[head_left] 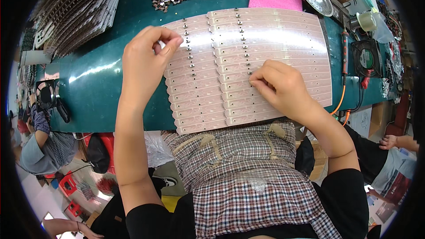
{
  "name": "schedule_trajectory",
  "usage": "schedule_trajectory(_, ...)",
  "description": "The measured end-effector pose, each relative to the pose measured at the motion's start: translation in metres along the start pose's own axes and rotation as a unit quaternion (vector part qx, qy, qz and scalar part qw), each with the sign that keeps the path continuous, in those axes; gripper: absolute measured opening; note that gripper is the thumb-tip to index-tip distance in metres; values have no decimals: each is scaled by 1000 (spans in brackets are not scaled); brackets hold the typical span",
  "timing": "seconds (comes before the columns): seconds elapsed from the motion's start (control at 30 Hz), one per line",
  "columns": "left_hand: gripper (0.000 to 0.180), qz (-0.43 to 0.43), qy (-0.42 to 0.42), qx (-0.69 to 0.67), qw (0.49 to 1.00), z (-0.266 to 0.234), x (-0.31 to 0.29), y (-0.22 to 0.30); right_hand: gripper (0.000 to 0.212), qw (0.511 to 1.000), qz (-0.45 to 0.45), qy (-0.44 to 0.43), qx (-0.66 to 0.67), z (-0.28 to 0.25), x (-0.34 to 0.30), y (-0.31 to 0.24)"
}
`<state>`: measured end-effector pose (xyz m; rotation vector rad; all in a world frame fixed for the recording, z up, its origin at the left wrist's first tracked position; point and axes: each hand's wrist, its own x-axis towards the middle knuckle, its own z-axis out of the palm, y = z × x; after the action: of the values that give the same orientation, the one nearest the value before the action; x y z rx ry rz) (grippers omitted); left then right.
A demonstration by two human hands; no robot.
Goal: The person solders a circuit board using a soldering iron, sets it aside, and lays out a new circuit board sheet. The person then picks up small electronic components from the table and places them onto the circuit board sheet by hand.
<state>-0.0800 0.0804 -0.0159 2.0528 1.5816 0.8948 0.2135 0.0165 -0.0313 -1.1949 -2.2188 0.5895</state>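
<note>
Leftward, the glossy green surface (93,102) stretches beyond the scalloped edge of pale pink strip boards (279,37) at centre frame. The left hand (146,53) arches over their upper-left edge, the right hand (283,84) their middle; each grip is pressed together, contents hidden. Small silvery parts (242,39) dot upper rows.

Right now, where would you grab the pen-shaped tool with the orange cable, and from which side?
Pen-shaped tool: mid-handle, pinched across its width, probably from above on the near side. It's long and slim, lying lengthwise front to back; its orange cable leaves the near end, and the panel on its left and black fan on its right crowd the flanks.
</note>
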Motion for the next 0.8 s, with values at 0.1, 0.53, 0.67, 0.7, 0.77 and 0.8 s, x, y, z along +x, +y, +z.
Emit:
schedule_trajectory(0.1, 11, -8, -5, 10, 1000, 8, 24, 2, 9, 986, -113, 30, -121, 4, -3, 1)
schedule_trajectory(0.53, 16, 127, 5, 207, 970, 77, 115, -19, 11, 997, -55, 24, -47, -8, 5, -7)
schedule_trajectory(0.67, 17, 47, -42, 190, 980, 66, 108, -15, 9, 998, 15, 57, -19, -34, 44, 7)
schedule_trajectory(0.7, 17, 49, -43, 189, 980, 62, 109, -14, 8, 997, 27, 76, -1, -37, 60, 14)
schedule_trajectory(0.77, 20, -39, -109, 114, 987, 55, 113, -10, 11, 995, 35, 89, -22, -37, 101, 40)
schedule_trajectory(0.8, 23, -46, -125, 111, 985, 54, 114, -6, 14, 994, 31, 82, -59, -33, 122, 55)
